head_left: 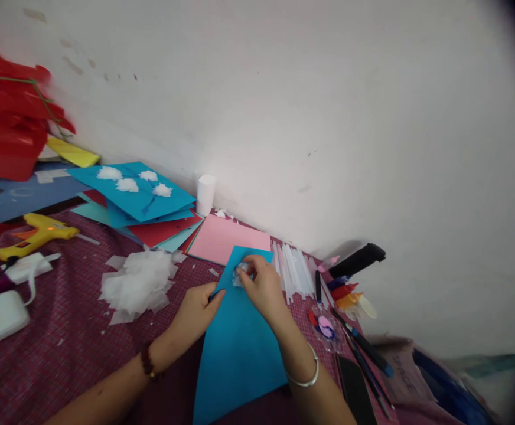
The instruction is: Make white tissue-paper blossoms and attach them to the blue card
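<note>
Card (pixel 240 354), blue, lay on the cloth (pixel 75 348) straight ahead of the person, one corner pointing away toward the wall. The right hand (pixel 264 286) rested near that far corner with its fingertips drawn close together on a small white tuft (pixel 241 273), pinching it down against the card; whether the tuft was cotton or tissue was hard to tell at this size. The left hand (pixel 198 310) held the card's left edge, fingers curled and thumb on top, close beside the right hand. A loose heap of white fluff (pixel 137 283) sat on the cloth just left of the card. A pink sheet (pixel 226 239) lay just beyond the far corner, and a row of white sticks (pixel 295 271) lay to the right. Farther left were a yellow glue gun (pixel 36 233) and a stack (pixel 133 195) of coloured cards. Pens (pixel 366 348) and a phone (pixel 355 386) lay at the right.
</note>
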`<state>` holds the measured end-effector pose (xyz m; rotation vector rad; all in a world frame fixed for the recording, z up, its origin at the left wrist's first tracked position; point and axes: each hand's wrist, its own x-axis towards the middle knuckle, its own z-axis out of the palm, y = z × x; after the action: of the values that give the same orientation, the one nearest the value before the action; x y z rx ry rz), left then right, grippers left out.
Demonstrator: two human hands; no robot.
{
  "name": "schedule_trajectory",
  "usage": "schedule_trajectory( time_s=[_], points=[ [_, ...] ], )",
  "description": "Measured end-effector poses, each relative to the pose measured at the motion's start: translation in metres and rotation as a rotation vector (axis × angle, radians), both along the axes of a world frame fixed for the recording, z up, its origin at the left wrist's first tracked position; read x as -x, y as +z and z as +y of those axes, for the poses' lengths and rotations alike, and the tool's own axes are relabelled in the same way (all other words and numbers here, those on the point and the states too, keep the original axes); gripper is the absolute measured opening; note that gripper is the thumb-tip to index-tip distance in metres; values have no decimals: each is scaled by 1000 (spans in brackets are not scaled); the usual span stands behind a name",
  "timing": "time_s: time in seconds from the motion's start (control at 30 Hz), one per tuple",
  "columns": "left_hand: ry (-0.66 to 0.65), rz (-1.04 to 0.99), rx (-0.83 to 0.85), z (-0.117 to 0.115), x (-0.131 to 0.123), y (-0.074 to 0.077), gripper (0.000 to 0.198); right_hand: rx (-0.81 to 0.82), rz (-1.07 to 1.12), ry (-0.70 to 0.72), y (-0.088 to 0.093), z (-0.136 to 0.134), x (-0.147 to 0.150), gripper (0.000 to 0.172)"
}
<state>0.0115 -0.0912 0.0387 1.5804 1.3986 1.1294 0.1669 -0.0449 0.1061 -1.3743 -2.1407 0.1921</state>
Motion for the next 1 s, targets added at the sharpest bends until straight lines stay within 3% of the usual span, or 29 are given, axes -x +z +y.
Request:
schedule_trajectory(
  time_s=[0.13, 0.23, 0.4, 0.53, 0.67, 0.73, 0.83, 0.9, 1.0],
  points=[
    [3, 63, -56, -3, -2, -1, 33, -2, -36, -11, -2, 3, 6, 3],
    [-2, 34, -42, -3, -2, 0, 32, -40, -58, 32, -3, 1, 8, 12],
    [12, -126, 44, 3, 0, -1, 31, -58, -88, 163, -4, -8, 8, 10],
    [-15, -335, 131, 9, 3, -2, 30, 79, -76, 300, -8, -28, 6, 9],
    [-20, -579, 296, 12, 9, -2, 30, 353, 75, 516, 1, -34, -2, 8],
    [-36, -687, 402, 14, 13, -3, 34, 414, 245, 506, 12, -18, -8, 8],
    [-49, -740, 439, 17, 21, -4, 35, 366, 489, 354, 29, 31, -18, 12],
    [-57, -743, 457, 20, 25, -5, 34, 276, 518, 170, 35, 69, -26, 14],
    [-61, -760, 529, 24, 31, -7, 35, 284, 463, 101, 27, 110, -39, 18]
  ],
)
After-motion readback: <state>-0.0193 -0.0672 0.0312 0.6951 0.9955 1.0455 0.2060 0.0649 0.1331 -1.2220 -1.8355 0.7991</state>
